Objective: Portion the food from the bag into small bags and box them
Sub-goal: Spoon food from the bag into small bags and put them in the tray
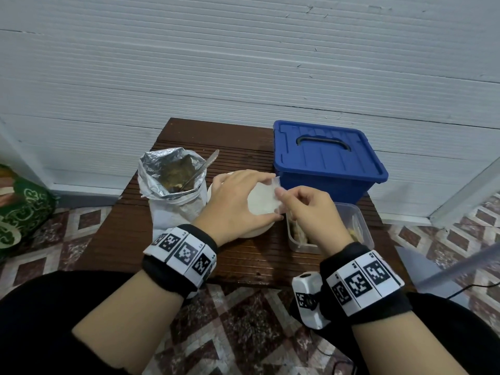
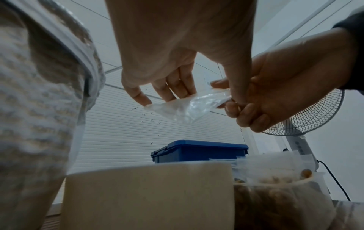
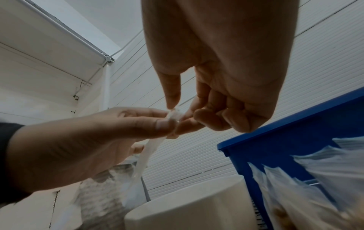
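Note:
Both hands hold a small clear bag (image 1: 263, 198) (image 2: 183, 107) above a white bowl (image 1: 254, 233) at the table's middle. It looks empty. My left hand (image 1: 240, 198) (image 2: 167, 87) has fingers along its top edge and the thumb against its right side. My right hand (image 1: 305, 209) (image 3: 197, 109) pinches the bag's right edge (image 3: 174, 115) between thumb and forefinger. At the left stands the open foil food bag (image 1: 173, 180) with a spoon (image 1: 205, 165) in it. The blue box (image 1: 324, 158) at the back right has its lid on.
A clear plastic container (image 1: 359, 220) with filled small bags stands at the right, partly behind my right hand. The table (image 1: 243, 263) backs onto a white wall. A green patterned sack (image 1: 21, 212) lies on the tiled floor to the left. A fan (image 2: 315, 116) stands to the right.

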The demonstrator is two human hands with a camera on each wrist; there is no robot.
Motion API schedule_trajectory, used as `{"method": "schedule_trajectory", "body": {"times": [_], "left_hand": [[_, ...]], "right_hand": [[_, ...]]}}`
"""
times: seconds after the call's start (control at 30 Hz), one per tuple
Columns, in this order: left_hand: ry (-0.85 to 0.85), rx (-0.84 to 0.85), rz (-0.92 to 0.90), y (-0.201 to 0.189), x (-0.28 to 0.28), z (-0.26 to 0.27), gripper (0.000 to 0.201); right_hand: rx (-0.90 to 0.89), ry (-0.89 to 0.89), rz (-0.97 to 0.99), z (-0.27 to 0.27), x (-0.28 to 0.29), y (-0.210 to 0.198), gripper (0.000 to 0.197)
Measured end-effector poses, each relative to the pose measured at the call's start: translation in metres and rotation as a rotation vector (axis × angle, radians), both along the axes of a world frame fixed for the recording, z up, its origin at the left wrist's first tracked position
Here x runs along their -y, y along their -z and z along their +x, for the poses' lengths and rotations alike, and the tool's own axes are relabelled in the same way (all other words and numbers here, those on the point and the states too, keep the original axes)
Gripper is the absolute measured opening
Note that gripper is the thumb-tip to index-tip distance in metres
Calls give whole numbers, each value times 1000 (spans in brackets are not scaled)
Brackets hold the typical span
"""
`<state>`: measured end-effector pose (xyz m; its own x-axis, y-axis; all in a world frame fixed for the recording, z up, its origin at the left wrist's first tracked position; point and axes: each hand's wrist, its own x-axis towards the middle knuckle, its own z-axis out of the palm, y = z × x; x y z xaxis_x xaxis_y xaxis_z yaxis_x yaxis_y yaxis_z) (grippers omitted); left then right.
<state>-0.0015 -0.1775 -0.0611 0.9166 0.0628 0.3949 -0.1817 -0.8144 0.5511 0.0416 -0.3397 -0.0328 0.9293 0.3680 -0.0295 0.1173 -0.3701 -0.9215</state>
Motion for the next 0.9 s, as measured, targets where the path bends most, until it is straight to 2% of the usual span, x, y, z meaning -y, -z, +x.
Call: {"method": "schedule_trajectory", "body": {"times": [0.1, 0.23, 0.33, 0.4, 0.53, 0.73, 0.9], "left_hand": [[8, 6, -38, 2, -2, 1, 64], [12, 3, -68, 1, -3, 1, 62], [16, -9, -65, 0, -2, 0, 68], [22, -11, -47, 0, -2, 0, 69], [30, 9, -47, 1, 0, -1, 59], [39, 24, -178, -1, -4, 0, 57], [40, 30, -239, -4, -5, -1, 44]], "right_hand": [[-29, 51, 45, 2, 2, 0, 24], [31, 108, 107, 3, 5, -3, 12], [56, 30, 102, -1, 5, -8, 18], [80, -19, 57, -2, 5, -8, 15], [87, -42, 64, -2, 4, -6, 11], [80, 23, -19, 2, 8, -7, 35], [58, 46, -45, 4, 8, -8, 50]]}}
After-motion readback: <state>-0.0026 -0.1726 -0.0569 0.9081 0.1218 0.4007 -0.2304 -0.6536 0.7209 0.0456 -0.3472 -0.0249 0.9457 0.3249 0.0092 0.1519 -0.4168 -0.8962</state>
